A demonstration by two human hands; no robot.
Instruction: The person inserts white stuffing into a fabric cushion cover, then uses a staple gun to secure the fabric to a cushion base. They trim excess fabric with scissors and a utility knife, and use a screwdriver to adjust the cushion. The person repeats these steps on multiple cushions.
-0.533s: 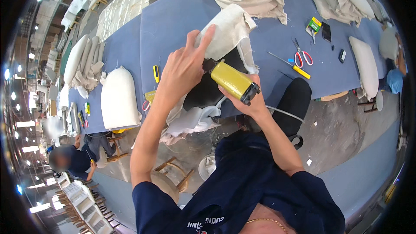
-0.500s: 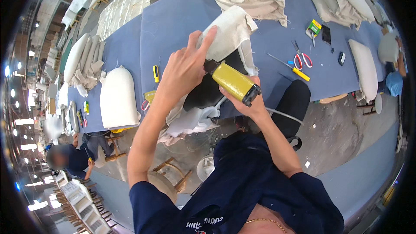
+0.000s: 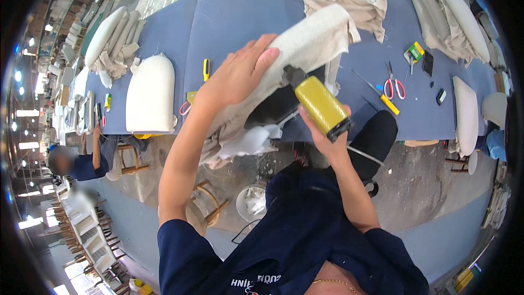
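Observation:
My right hand [image 3: 328,136] is wrapped round a yellow and black staple gun [image 3: 321,102], with a pale hose running from it. The gun's dark nose points toward a beige fabric-covered cushion panel [image 3: 314,35] that stands tilted on the table. On the panel's left side lies my left hand [image 3: 240,74], fingers stretched out and flat on the fabric. Below the gun shows the panel's black underside [image 3: 273,110]. Loose beige cloth and white padding [image 3: 248,141] hang over the table's near edge.
Right on the blue-grey table [image 3: 245,5] lie a yellow-handled screwdriver [image 3: 389,105], red-handled scissors [image 3: 394,87], a green and yellow box [image 3: 415,51] and a phone [image 3: 428,63]. A finished-looking pad [image 3: 150,94] lies left. Stacked cushions [image 3: 112,38] stand beyond. A person [image 3: 82,163] works at far left.
My left hand has come down from raised fingers to lie flat on the panel. The staple gun has shifted slightly, its nose now away from my left hand. The view has turned slightly.

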